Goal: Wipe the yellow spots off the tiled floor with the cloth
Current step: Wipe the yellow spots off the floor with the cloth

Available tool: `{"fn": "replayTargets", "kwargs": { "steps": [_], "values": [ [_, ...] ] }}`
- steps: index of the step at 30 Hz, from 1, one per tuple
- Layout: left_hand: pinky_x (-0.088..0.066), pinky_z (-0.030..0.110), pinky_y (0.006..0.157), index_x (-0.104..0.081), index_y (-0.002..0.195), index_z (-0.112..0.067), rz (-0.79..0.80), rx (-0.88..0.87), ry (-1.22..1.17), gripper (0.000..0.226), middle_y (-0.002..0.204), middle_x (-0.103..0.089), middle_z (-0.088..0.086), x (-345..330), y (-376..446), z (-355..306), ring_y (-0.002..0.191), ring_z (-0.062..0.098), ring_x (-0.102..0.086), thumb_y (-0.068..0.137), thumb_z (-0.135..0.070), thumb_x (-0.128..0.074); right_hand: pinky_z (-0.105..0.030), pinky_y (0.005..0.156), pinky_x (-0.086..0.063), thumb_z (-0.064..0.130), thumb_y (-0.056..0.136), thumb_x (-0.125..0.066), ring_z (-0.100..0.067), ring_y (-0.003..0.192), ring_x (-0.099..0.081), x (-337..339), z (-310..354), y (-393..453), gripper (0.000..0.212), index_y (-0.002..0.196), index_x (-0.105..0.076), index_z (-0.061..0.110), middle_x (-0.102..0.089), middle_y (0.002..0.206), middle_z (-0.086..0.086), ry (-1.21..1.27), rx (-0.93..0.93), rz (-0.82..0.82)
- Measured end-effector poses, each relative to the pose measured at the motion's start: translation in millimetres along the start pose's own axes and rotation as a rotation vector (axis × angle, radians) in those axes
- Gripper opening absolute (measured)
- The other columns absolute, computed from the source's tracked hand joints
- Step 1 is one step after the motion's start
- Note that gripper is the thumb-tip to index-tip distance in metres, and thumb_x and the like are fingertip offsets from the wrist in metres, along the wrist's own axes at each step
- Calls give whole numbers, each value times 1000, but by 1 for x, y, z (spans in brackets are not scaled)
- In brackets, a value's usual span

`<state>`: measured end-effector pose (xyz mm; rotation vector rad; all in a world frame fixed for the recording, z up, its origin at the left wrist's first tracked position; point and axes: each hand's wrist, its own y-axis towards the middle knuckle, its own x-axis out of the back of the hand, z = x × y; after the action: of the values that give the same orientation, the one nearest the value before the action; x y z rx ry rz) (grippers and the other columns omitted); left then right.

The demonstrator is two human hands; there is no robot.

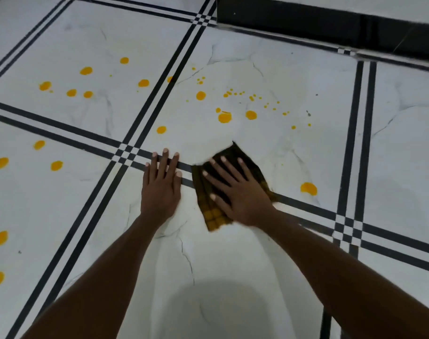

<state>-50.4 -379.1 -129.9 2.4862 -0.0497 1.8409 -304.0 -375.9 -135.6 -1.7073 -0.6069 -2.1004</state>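
A dark brown and yellow checked cloth (212, 216) lies folded on the white tiled floor (233, 253). My right hand (238, 192) presses flat on top of it, fingers spread. My left hand (161, 187) rests flat on the bare floor just left of the cloth, holding nothing. Several yellow spots lie beyond the hands, such as a large one (224, 117) and another (251, 115). One yellow spot (308, 188) sits to the right of the cloth. More yellow spots (56, 165) dot the tiles at the left.
Black double lines (145, 113) cross the floor between the tiles. A black skirting strip (306, 23) runs along the wall at the top right. A round shadow (220, 309) falls on the tile between my forearms.
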Motion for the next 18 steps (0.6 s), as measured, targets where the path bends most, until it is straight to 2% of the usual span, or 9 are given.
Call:
{"fn": "replayTargets", "kwargs": {
  "steps": [2,4,7,8,10,12,14,18],
  "values": [
    [-12,52,131,-21,166,-24,-2,8,-4,57,175,-13,4,-1,-1,-2,163,28,-5,111,-37,-22,-48,129,-16,53,109,-31,-20,164,-4,11,-25,-30,61,166,-19,36,-10,176,6,0,-15,32],
    [-13,52,131,-21,166,-24,-16,16,-4,57,175,-14,4,-1,-2,-4,163,28,-6,111,-37,-23,-52,126,-23,54,108,-29,-22,164,-9,17,-56,-23,60,165,-23,35,-15,176,4,-39,-182,-11],
    [-12,50,131,-24,165,-25,-65,9,5,56,174,-17,4,-5,0,1,163,28,-8,111,-37,-24,-57,129,-15,55,107,-26,-29,163,-14,9,-57,37,63,165,-26,29,-20,175,-3,-45,-426,-83],
    [-12,49,132,-25,165,-24,-72,7,-1,56,174,-18,4,-6,2,1,163,28,-8,111,-37,-24,-57,129,-13,54,107,-27,-30,163,-14,4,-44,55,64,165,-27,27,-20,174,-5,-38,-423,-87],
    [-12,50,131,-27,164,-23,-79,-4,3,56,174,-20,5,-10,0,2,162,29,-10,110,-36,-25,-57,128,-15,50,108,-31,-30,162,-16,-4,-8,56,63,164,-30,23,-22,174,-7,-10,-293,-69],
    [-15,52,130,-29,164,-21,-90,0,6,55,173,-22,8,-11,-1,2,162,32,-13,110,-36,-25,-56,129,-13,48,109,-32,-27,163,-10,-3,16,13,61,165,-27,24,-18,175,-4,-23,-142,-28],
    [-17,56,129,-33,162,-18,-78,5,-4,56,172,-25,11,-7,1,5,160,37,-17,110,-37,-24,-56,130,-10,49,110,-31,-24,164,-3,15,16,-36,60,166,-21,30,-10,176,1,-9,-108,24],
    [-16,58,129,-39,160,-15,-44,-9,-95,60,170,-28,14,-2,2,4,159,40,-18,109,-43,-24,-68,125,-8,55,108,-29,-25,164,1,44,-41,-98,62,166,-14,40,-6,177,4,-68,-417,87]
  ]
}}
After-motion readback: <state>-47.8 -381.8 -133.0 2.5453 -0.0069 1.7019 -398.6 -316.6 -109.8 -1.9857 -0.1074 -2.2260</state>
